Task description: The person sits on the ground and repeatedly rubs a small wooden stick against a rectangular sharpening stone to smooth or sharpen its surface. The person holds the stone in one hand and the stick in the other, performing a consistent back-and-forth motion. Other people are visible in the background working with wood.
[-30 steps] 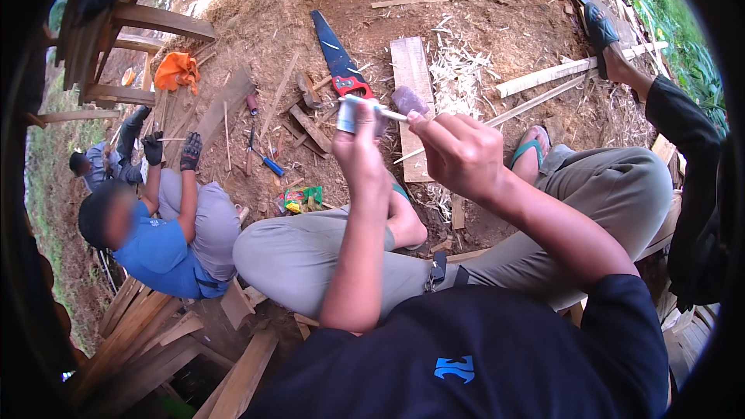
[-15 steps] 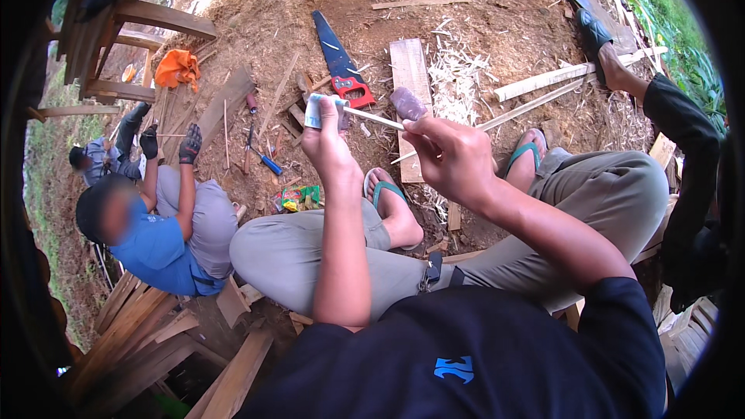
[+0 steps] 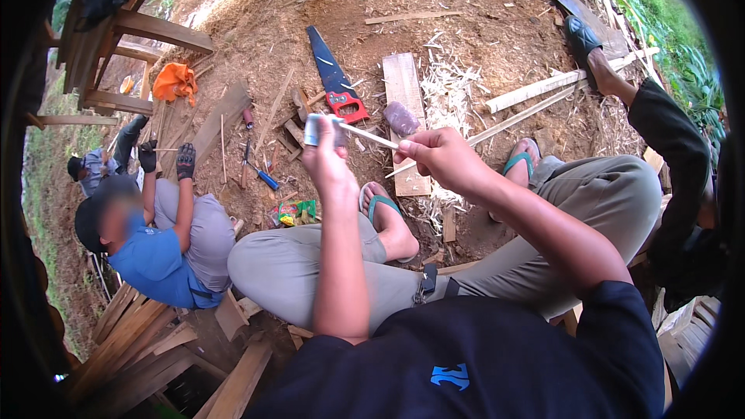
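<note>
My left hand [image 3: 331, 169] is closed on a small folded pale blue-and-white sheet [image 3: 312, 130], perhaps sandpaper; hand and sheet are slightly blurred. A thin, pale wooden stick [image 3: 369, 136] runs from the sheet to my right hand [image 3: 452, 158], whose thumb and fingers pinch its other end. The stick's left end is hidden at the sheet and fingers. Just beyond the stick, a purplish stone-like block [image 3: 401, 119] rests on a wooden board [image 3: 400, 77]. Left of that board lies a handsaw [image 3: 332, 74] with a dark blade and red handle.
A co-worker in a blue shirt [image 3: 167, 252] and dark gloves sits at the left, holding a thin stick. Blue-handled tool [image 3: 268, 180], green packet [image 3: 297, 211] and orange cloth [image 3: 174, 82] lie on the ground. Pale shavings [image 3: 450, 89] and long battens [image 3: 535, 93] lie right; another person's leg [image 3: 613, 77] reaches in.
My right hand has shifted slightly left and down with the stick, and the gap to my left hand is shorter. The whole view has tilted a little.
</note>
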Tool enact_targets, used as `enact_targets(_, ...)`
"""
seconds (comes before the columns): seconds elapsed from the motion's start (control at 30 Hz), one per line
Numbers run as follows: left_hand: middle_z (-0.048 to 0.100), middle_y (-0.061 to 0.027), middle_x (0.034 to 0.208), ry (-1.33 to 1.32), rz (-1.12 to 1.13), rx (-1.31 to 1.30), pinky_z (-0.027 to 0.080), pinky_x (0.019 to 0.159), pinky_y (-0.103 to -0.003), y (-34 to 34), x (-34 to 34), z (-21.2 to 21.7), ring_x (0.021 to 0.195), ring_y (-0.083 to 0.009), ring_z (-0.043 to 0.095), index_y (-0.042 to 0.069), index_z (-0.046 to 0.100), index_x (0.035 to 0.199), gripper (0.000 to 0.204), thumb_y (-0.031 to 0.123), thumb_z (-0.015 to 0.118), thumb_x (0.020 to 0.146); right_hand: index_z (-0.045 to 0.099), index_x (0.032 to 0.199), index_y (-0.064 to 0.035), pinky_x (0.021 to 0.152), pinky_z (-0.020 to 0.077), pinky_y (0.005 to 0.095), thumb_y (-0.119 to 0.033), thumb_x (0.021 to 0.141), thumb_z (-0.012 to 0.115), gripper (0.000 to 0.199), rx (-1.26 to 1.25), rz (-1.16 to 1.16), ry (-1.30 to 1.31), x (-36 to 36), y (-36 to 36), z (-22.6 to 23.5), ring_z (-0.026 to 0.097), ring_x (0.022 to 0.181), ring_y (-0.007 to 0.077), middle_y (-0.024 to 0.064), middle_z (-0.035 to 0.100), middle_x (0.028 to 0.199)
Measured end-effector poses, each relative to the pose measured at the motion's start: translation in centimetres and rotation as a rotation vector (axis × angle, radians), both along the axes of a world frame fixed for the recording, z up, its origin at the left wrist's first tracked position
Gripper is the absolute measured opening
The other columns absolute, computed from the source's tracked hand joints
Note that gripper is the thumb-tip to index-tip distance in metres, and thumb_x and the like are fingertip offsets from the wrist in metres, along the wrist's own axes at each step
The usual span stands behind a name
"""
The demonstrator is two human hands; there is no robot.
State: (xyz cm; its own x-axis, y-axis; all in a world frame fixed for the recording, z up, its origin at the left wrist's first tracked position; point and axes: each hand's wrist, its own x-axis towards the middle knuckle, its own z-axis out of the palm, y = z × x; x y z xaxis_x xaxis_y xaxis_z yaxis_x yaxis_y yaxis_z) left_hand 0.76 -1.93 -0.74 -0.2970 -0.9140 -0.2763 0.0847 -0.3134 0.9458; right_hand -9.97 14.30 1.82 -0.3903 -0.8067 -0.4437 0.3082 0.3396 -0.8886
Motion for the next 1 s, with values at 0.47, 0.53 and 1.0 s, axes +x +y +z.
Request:
enact_targets(0.47,0.067,-0.0023,0.094,0.072,-0.083,0.005,0.047,0.073,-0.024,4.2,-1.3,-0.7,0.081,-0.0082,0.061,0.003,0.067,0.103,0.019,0.019,0.066,0.093,0.071,0.096,-0.0009,0.061,0.0530,0.0330,-0.011,0.085,0.070,0.015,-0.211,-0.274,0.866,1.2,0.1,-0.6,0.070,0.068,0.0252,0.0187,0.068,0.077)
enact_targets(0.53,0.067,-0.0023,0.094,0.042,-0.106,-0.023,0.046,0.074,-0.024,3.3,-1.1,-0.3,0.082,-0.0082,0.060,0.003,0.067,0.103,0.019,0.019,0.066,0.093,0.070,0.097,-0.0006,0.058,0.0516,0.0328,-0.013,0.087,0.068,0.016,-0.211,-0.249,0.795,1.0,0.2,-0.8,0.068,0.062,0.0226,0.0179,0.067,0.073)
enact_targets(1.0,0.066,-0.0005,0.091,0.027,-0.152,-0.093,0.041,0.070,-0.023,2.9,-0.7,0.8,0.080,-0.0067,0.058,0.004,0.066,0.103,0.021,0.023,0.065,0.093,0.067,0.100,-0.0007,0.050,0.0454,0.0343,-0.017,0.092,0.062,0.019,-0.319,-0.202,0.845,0.8,-0.4,-0.6,0.056,0.052,0.0234,0.0131,0.059,0.067)
